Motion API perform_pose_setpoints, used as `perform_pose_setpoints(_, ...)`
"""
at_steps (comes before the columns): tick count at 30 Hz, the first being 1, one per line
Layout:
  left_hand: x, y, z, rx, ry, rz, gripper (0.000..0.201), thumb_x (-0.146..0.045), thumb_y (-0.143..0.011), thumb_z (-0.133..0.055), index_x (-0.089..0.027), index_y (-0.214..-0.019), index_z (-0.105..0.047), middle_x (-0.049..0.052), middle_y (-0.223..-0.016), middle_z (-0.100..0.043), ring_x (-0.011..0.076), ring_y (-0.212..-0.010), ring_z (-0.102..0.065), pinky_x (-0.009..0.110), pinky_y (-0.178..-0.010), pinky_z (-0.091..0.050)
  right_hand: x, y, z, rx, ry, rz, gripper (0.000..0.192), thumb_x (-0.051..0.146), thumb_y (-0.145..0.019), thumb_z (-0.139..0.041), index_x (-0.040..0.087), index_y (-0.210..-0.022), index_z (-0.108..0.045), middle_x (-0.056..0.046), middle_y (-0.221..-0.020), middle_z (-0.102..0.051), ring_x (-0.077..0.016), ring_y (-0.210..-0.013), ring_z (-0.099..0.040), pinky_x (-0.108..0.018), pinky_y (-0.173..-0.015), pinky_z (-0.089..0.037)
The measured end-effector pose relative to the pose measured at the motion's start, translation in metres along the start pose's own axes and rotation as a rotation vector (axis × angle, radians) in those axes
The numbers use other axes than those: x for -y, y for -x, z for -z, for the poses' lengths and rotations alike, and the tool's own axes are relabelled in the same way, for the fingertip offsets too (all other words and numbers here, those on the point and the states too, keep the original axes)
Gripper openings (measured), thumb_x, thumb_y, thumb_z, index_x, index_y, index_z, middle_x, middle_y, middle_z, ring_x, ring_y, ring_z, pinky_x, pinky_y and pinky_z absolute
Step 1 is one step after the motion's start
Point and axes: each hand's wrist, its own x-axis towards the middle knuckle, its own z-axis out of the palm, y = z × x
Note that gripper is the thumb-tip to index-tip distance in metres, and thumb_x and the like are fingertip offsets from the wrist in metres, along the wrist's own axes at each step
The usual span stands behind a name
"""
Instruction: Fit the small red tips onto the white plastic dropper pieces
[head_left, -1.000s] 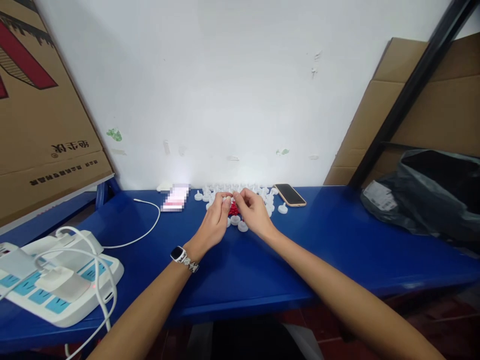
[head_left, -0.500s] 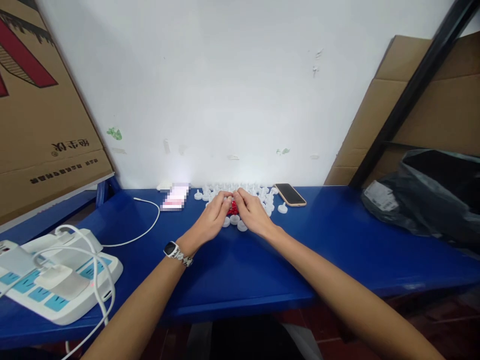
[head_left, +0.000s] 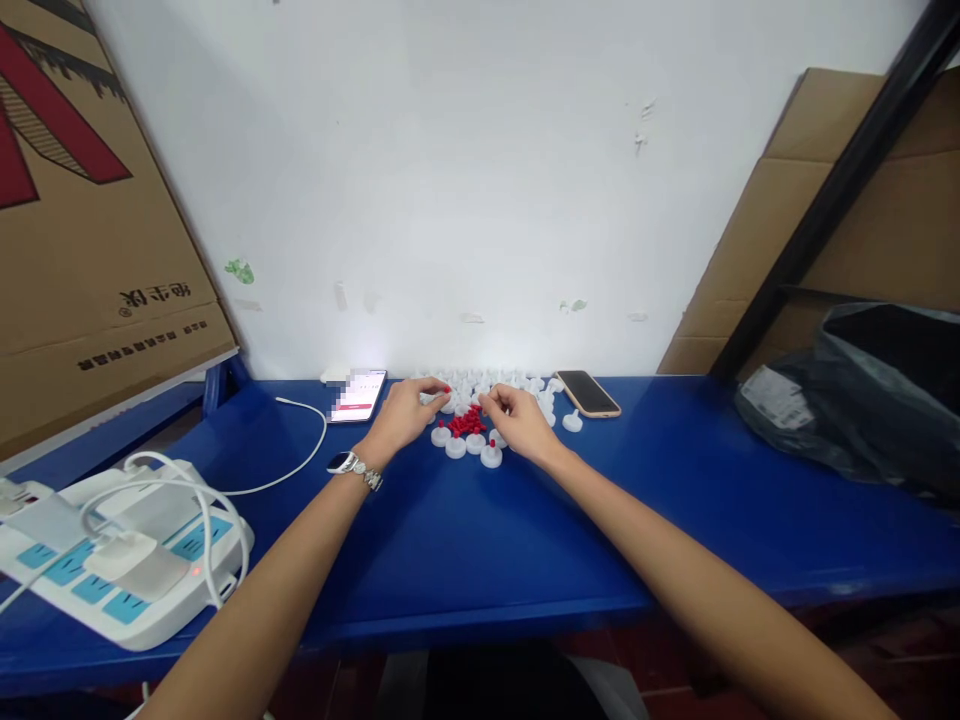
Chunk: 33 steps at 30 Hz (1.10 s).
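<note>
Since a second ago the hands have parted at frame centre: the left hand (head_left: 405, 412) has drawn left, pinching a white cap with a red tip (head_left: 444, 397) between thumb and forefinger, and the right hand (head_left: 517, 420) curls its fingers shut on something too small to identify. That uncovers the red plug pile (head_left: 468, 421) and the row of plugged white caps (head_left: 465, 444) below it on the blue table (head_left: 480, 540), suggesting one more piece just assembled. The loose white caps (head_left: 517, 384) behind blur together against the wall.
</note>
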Motion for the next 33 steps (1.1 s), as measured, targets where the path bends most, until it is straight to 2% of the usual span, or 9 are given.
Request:
perform_pose_setpoints(5, 0.006, 0.0, -0.007, 0.039, -0.136, -0.032, 0.021, -0.035, -0.088, -0.057, -0.022, -0.101, -0.068, 0.008, -0.1, -0.073, 0.0274, -0.097, -0.066, 0.041, -0.089, -0.048, -0.001, 0.001, 0.001, 0.036, -0.005, 0.008, 0.031, 0.042, -0.09, -0.052, 0.02, -0.068, -0.052, 0.002, -0.06, -0.055, -0.0124, -0.056, -0.047, -0.027, -0.059, -0.036)
perform_pose_setpoints(10, 0.007, -0.001, -0.01, 0.0, -0.3, -0.033, 0.019, -0.037, -0.085, -0.061, -0.023, -0.091, -0.073, 0.009, -0.109, -0.062, 0.0314, -0.108, -0.054, 0.046, -0.092, -0.042, 0.001, 0.002, 0.001, 0.082, 0.015, 0.001, 0.03, 0.041, -0.089, -0.053, 0.02, -0.068, -0.053, 0.002, -0.059, -0.056, -0.0123, -0.055, -0.048, -0.027, -0.057, -0.036)
perform_pose_setpoints(15, 0.008, -0.001, -0.011, -0.003, -0.327, -0.032, 0.02, -0.037, -0.085, -0.062, -0.024, -0.091, -0.076, 0.009, -0.104, -0.057, 0.0299, -0.103, -0.051, 0.044, -0.087, -0.042, 0.002, 0.004, 0.0, 0.099, 0.019, 0.003, 0.032, 0.042, -0.089, -0.053, 0.02, -0.067, -0.052, 0.003, -0.057, -0.055, -0.0118, -0.053, -0.047, -0.026, -0.055, -0.035)
perform_pose_setpoints(27, 0.013, 0.0, -0.015, 0.02, -0.315, -0.007, 0.021, -0.039, -0.085, -0.063, -0.024, -0.087, -0.077, 0.01, -0.102, -0.057, 0.0291, -0.101, -0.05, 0.043, -0.087, -0.041, 0.003, 0.005, 0.0, 0.112, 0.01, 0.006, 0.033, 0.043, -0.089, -0.053, 0.02, -0.066, -0.052, 0.001, -0.059, -0.056, -0.0129, -0.055, -0.048, -0.027, -0.057, -0.037)
perform_pose_setpoints(33, 0.016, 0.001, -0.009, 0.031, -0.329, -0.009, 0.03, -0.047, -0.086, -0.06, -0.024, -0.099, -0.075, 0.01, -0.104, -0.058, 0.0304, -0.104, -0.051, 0.044, -0.089, -0.041, 0.005, 0.007, 0.001, 0.131, 0.007, -0.005, 0.031, 0.042, -0.09, -0.052, 0.02, -0.068, -0.052, 0.002, -0.059, -0.055, -0.0131, -0.055, -0.048, -0.027, -0.058, -0.037)
